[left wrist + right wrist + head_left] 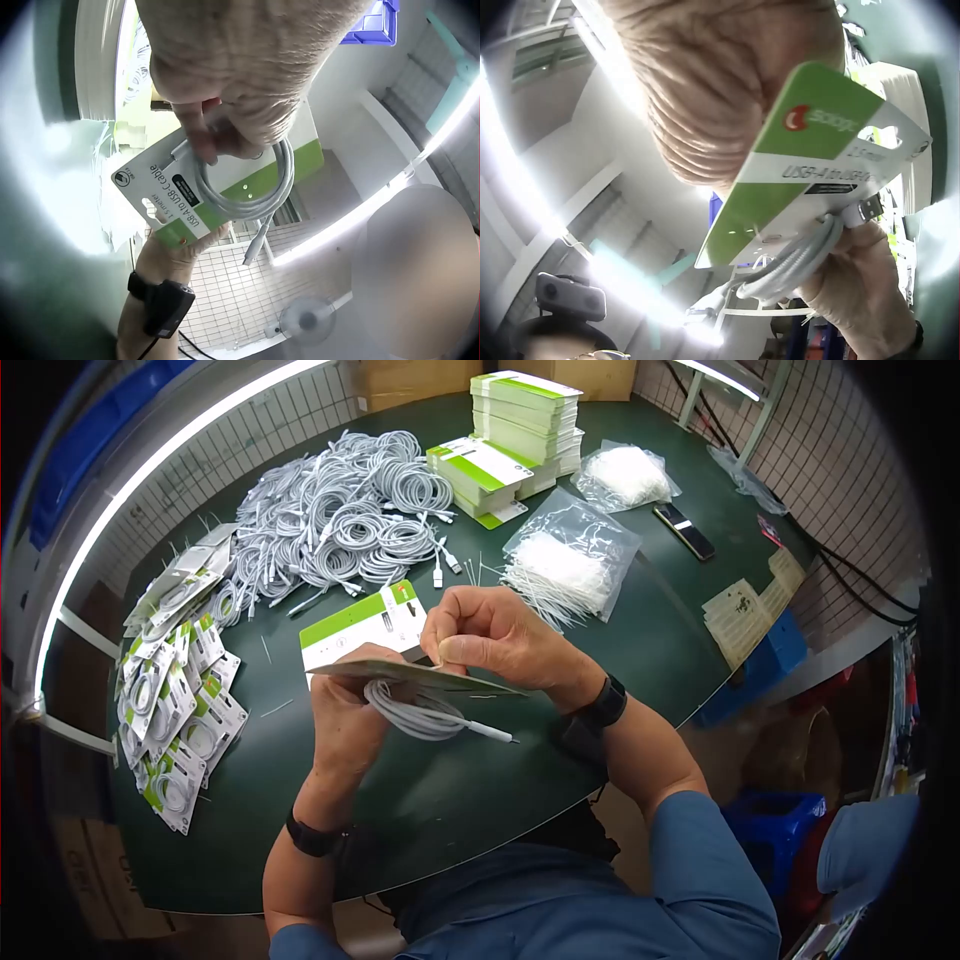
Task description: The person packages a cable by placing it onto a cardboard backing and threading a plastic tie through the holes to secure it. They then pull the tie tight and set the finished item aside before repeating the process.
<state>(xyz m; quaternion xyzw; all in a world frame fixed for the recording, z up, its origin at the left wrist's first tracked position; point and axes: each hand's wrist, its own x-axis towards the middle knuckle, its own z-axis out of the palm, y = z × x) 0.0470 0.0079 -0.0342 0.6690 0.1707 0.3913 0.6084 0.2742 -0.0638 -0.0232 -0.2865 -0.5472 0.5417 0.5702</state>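
Observation:
A printed USB cable card [470, 682] [161, 196] [810, 161], white and green, is held tilted over the table. My left hand [345, 710] grips its left edge, with fingers against the coiled grey-white cable [415, 718] [246, 206] [799, 262] on the card's front. One cable plug sticks out past the coil. Thumb and bent forefinger of my right hand [500, 635] pinch a thin pale tie at the back of the card, mostly hidden by the fingers. Another card [345, 632] lies flat just beyond.
A big heap of coiled cables [340, 510] fills the table's far left. Finished-looking carded cables [175, 710] pile up at left. Stacked cards [525, 430] stand at the back. Bags of thin white ties [565, 565] and a phone [684, 531] lie at right.

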